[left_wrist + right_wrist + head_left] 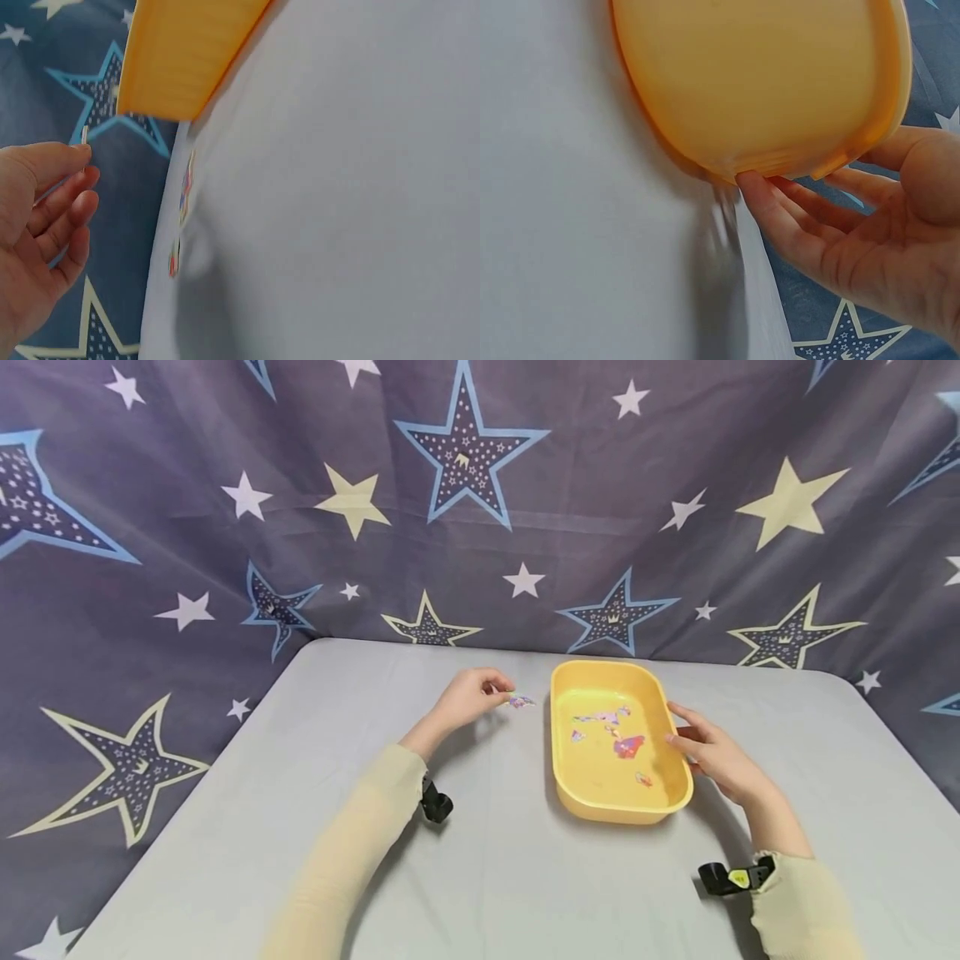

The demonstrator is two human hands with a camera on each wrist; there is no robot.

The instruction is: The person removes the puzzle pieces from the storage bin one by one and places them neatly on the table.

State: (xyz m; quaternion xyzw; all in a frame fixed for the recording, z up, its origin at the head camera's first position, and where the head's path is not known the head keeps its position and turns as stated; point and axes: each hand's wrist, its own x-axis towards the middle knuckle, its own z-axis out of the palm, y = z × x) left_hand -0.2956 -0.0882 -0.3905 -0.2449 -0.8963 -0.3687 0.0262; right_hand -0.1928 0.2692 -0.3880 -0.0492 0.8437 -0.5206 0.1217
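In the head view, my left hand hovers over the table left of a yellow plastic tray. Its thumb and fingers pinch a small thin flat piece, seen edge-on in the left wrist view. Just below that hand, colourful flat cutouts lie on the table. My right hand grips the tray's right side, thumb at the rim and fingers against the outer wall. Several small printed cutouts lie scattered on the tray's floor, among them a red and purple one and a long lilac one.
A pale grey cloth covers the table. Behind it and to the left hangs a dark curtain printed with stars. Black camera mounts are strapped to both wrists over cream sleeves.
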